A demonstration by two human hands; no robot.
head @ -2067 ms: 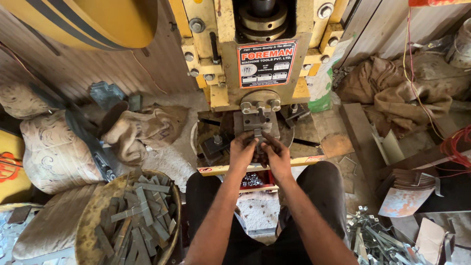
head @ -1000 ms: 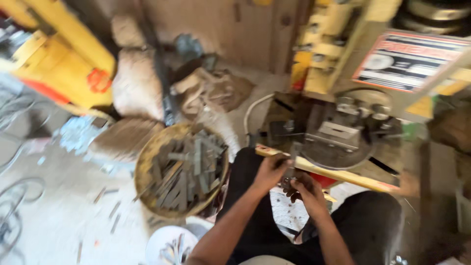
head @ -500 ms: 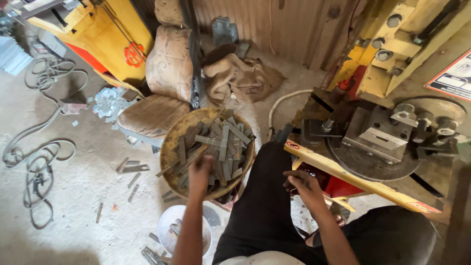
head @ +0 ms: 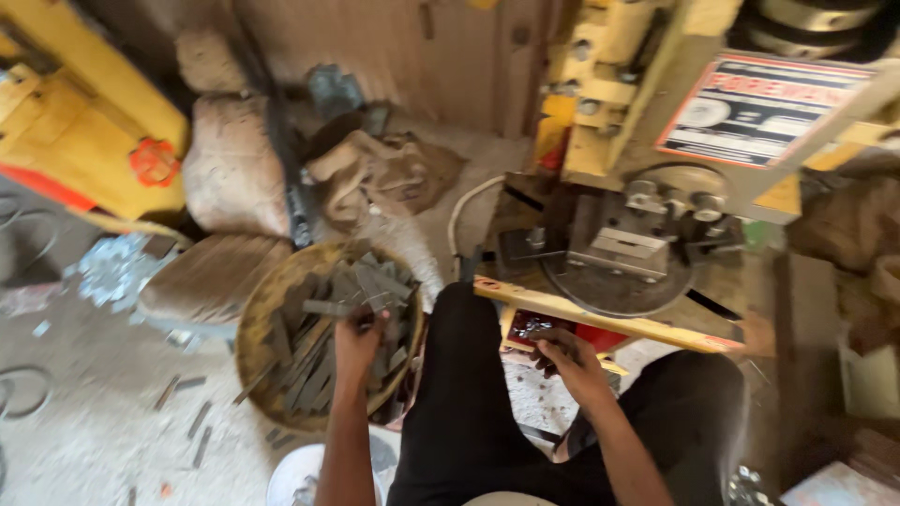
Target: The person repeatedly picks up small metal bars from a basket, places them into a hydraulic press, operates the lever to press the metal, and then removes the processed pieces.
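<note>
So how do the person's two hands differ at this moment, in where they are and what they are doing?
The left hand reaches out into the round basket of flat metal strips, fingers down among them; the right hand stays close in front of the yellow press machine, between the knees. The left arm is stretched away from the body; the right is bent nearer. Whether the right hand holds anything is too blurred to tell. Both are bare.

Soft, warm daylight is cast evenly, without glare. Deep shadow is held under the yellow steel press machine (head: 675, 141) and along the top edge. Motion blur is spread throughout, and edges are smeared most.
</note>
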